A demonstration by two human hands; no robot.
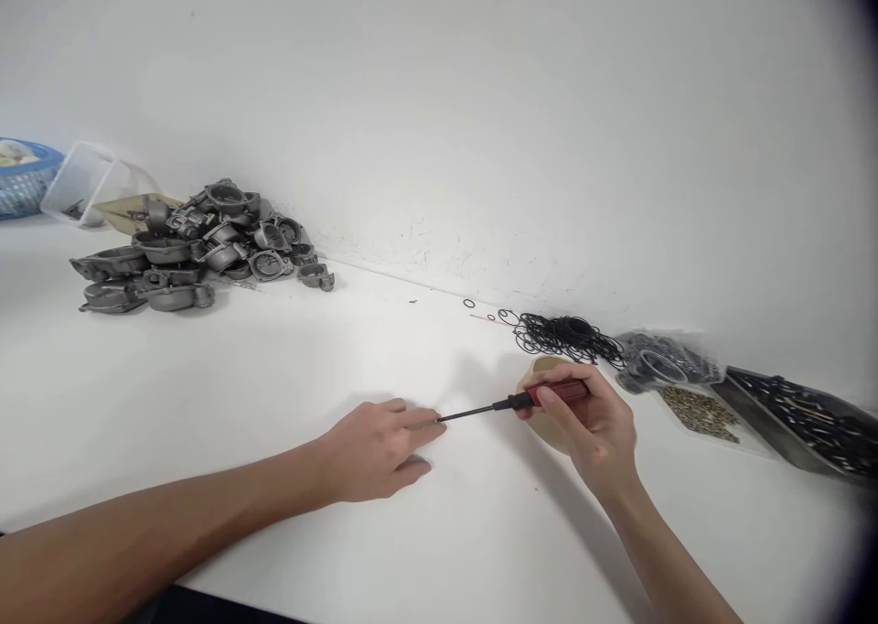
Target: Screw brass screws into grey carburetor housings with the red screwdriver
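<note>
My right hand [596,432] is closed around the red and black handle of a screwdriver [559,393]. Its thin dark shaft points left, slightly down, toward my left hand [374,446]. That hand rests low over the white table with its fingers stretched out and the thumb apart. The screwdriver's tip meets the ends of its index and middle fingers; whether some tiny part sits there is too small to tell. Just behind my right hand stands a pale yellow round piece [545,432], partly covered by the hand.
Grey metal housings [226,240] are heaped at the back left, near a clear plastic box [86,185] and a blue basket [27,180]. Black rubber rings [566,336] lie along the wall. Farther right are a plastic bag [665,363], small brass-coloured parts [700,414] and a metal tray [761,423].
</note>
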